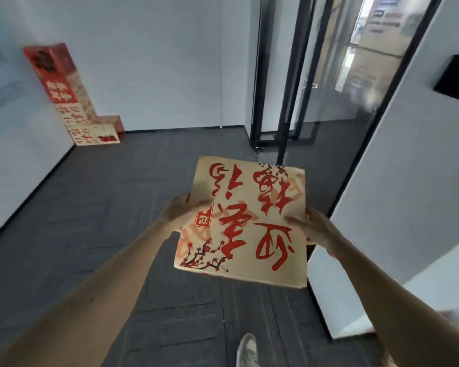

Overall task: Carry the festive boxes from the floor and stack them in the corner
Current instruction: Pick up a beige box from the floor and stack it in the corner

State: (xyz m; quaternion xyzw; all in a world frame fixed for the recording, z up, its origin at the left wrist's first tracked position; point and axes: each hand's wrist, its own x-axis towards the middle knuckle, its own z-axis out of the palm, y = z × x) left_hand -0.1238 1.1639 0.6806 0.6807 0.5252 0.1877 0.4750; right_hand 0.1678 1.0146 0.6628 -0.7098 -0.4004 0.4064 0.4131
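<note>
Flat cardboard box (pixel 245 221), left hand (pixel 180 211), right hand (pixel 316 229) gripping

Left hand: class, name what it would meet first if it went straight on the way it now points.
The beige festive box: the left hand grips its left edge and points up and right, straight into it.

Both arms reach in from the bottom of the frame, and dead centre is a tan box (pixel 245 221) with red lettering and plum blossoms, held flat above the floor. The left hand (pixel 179 211) grips its left edge; the right hand (pixel 316 229) grips its right edge, thumb on top. Upper left, a stack of boxes (pixel 69 102) stands in the corner against the white walls. There's a glass door (pixel 316 75) upper right, and one shoe (pixel 247 348) on the grey carpet (pixel 90 207) at the bottom.
</note>
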